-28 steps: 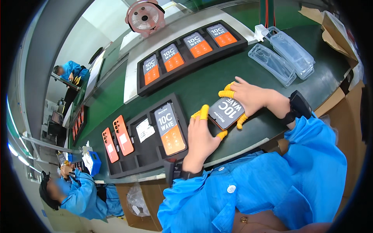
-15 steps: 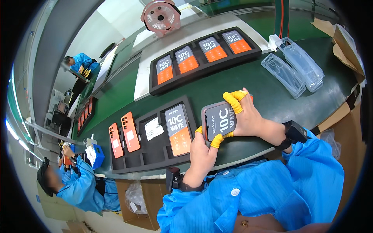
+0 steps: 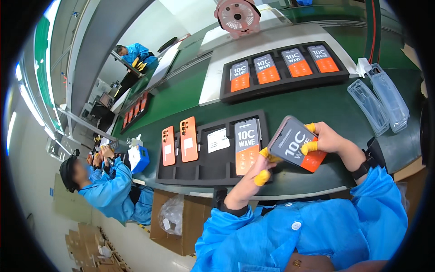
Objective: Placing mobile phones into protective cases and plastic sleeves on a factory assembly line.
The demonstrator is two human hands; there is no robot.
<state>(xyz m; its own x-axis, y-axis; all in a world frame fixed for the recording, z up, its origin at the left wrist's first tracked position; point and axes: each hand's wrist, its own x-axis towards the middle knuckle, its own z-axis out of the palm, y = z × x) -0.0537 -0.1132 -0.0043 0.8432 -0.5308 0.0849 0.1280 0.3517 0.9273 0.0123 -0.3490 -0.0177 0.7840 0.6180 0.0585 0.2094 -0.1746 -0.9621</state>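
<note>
Two hands with yellow finger covers (image 3: 309,147) work at a green bench (image 3: 312,102). The right hand (image 3: 330,137) pinches a phone (image 3: 294,133) near its right side, one covered fingertip lying over the front. The left hand (image 3: 251,181) is partly spread, its thumb apart from the fingers, and a covered fingertip meets the phone's lower left corner; how firmly it presses, one cannot tell. The phone is above the bench, tilted, its grey and orange front facing up, just to the right of a black tray (image 3: 213,163). Two orange phones (image 3: 189,143) lie back up in that tray, followed by a white label (image 3: 218,140) and one grey and orange phone (image 3: 247,147). Behind it, a second black tray (image 3: 283,88) bears four more such phones (image 3: 297,62), partly on a pale board (image 3: 209,90). Clear plastic cases (image 3: 369,107) lie to the right, and a pink fan (image 3: 238,18) stands at the back. On the left, a co-worker in blue (image 3: 106,197) sits near a blue box (image 3: 141,159).
</note>
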